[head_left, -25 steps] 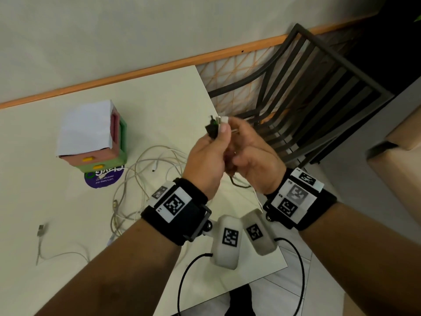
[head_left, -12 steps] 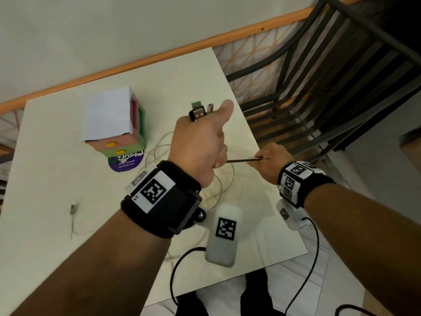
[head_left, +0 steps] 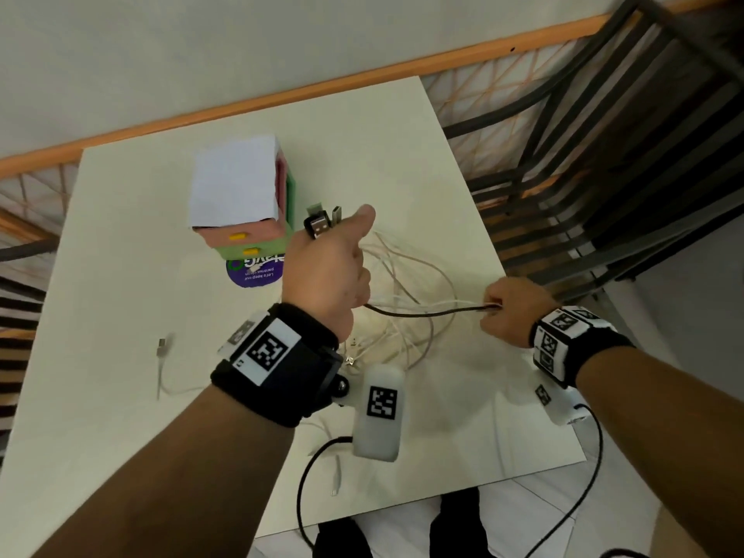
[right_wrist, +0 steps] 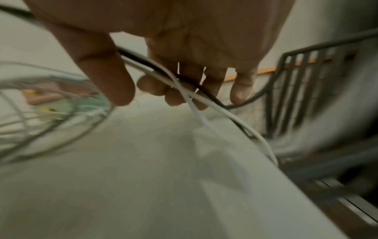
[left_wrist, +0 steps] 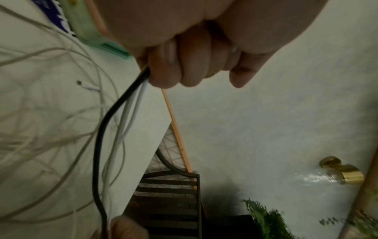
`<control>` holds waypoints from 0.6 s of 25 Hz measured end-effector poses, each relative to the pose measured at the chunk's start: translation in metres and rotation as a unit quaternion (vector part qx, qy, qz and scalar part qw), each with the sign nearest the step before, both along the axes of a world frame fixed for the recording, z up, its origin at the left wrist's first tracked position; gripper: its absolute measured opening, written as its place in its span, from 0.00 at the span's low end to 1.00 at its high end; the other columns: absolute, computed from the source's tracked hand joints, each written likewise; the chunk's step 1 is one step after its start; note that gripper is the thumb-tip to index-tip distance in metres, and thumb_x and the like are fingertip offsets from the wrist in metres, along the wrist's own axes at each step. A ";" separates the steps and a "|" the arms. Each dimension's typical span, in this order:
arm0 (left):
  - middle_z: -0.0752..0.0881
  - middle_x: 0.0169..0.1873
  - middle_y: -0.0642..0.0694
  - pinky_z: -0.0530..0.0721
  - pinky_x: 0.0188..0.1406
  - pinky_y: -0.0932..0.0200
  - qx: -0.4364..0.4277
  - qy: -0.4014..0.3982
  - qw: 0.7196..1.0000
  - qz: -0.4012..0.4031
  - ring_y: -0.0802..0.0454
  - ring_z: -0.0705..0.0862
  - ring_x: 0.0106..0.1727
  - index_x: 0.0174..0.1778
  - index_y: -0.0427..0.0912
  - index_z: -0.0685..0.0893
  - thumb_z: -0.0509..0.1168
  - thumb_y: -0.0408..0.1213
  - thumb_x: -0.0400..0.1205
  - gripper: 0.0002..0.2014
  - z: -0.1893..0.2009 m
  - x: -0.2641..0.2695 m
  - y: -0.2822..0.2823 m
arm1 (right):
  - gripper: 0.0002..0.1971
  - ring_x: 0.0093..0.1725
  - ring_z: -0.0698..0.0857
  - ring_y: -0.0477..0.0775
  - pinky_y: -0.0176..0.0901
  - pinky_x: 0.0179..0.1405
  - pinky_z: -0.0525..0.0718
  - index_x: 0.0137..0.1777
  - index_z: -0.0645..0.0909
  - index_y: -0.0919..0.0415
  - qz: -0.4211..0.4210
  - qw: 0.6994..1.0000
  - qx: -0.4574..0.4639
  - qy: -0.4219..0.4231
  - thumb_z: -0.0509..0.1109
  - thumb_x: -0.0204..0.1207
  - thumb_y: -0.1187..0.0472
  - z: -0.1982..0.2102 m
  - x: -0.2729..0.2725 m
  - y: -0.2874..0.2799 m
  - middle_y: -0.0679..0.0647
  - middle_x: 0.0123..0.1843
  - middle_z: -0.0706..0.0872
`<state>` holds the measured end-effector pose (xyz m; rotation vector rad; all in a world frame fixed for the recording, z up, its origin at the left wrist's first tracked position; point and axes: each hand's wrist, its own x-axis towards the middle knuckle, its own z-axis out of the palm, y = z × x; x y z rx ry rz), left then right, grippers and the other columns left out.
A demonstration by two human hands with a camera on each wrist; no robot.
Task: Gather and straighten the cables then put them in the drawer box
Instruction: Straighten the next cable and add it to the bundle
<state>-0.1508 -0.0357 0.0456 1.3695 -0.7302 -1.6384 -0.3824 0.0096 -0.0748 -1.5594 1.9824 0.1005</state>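
We are mid-straightening: our left hand [head_left: 328, 267] is clenched round a bundle of cables [head_left: 426, 312], their USB plugs [head_left: 320, 223] poking up past the thumb, while our right hand [head_left: 509, 310] at 3 o'clock pinches the same strands, one black and rubbery, the others thin, white and glossy. Loose white loops [head_left: 406, 275] lie tangled on the matte cream surface [head_left: 120, 275] beneath. The drawer box [head_left: 241, 203], blocky, pink and green with yellow knobs, stands at 11 o'clock. Next, we judge, the right hand must slide outward along the strands to draw them taut
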 end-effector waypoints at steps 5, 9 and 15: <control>0.57 0.18 0.52 0.50 0.23 0.59 0.005 0.015 0.999 0.032 0.52 0.49 0.22 0.31 0.48 0.63 0.70 0.36 0.82 0.21 -0.023 0.017 0.000 | 0.06 0.47 0.85 0.49 0.39 0.48 0.82 0.41 0.83 0.48 -0.074 0.946 -0.170 -0.266 0.67 0.66 0.57 0.045 0.060 -0.008 0.48 0.43 0.88; 0.61 0.15 0.53 0.53 0.23 0.60 -0.012 0.011 0.998 0.052 0.54 0.55 0.16 0.31 0.44 0.66 0.71 0.33 0.80 0.19 -0.038 0.033 0.004 | 0.09 0.45 0.89 0.50 0.42 0.48 0.85 0.49 0.89 0.52 0.007 0.949 -0.149 -0.276 0.67 0.78 0.62 0.048 0.129 -0.017 0.51 0.44 0.92; 0.67 0.14 0.53 0.63 0.24 0.56 0.009 -0.037 0.996 0.077 0.51 0.64 0.17 0.50 0.21 0.74 0.76 0.46 0.66 0.33 -0.060 0.053 0.015 | 0.10 0.48 0.88 0.58 0.39 0.44 0.79 0.40 0.87 0.60 0.164 0.986 -0.005 -0.036 0.68 0.78 0.58 0.009 0.164 -0.043 0.57 0.44 0.91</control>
